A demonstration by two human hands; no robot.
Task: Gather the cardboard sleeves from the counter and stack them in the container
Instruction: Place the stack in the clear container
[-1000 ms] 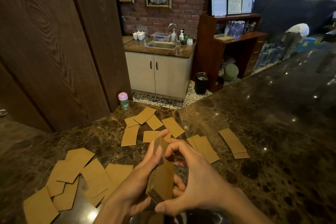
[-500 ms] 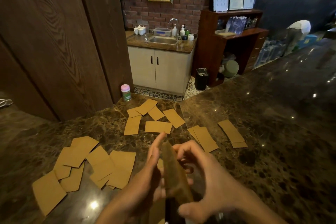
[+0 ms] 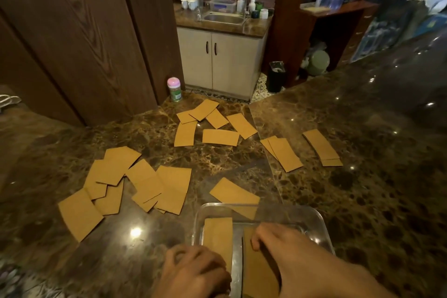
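The left grip (image 3: 193, 271) and right grip (image 3: 278, 242) are bare hands on bare forearms (image 3: 326, 278) (as far as seen).

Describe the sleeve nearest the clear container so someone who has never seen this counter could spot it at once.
On the dark marble counter, find the clear container at the near edge. Just beyond its far rim lies one cardboard sleeve, its near corner showing through the clear wall. Unlike the overlapping piles to the left and farther back, it lies alone.
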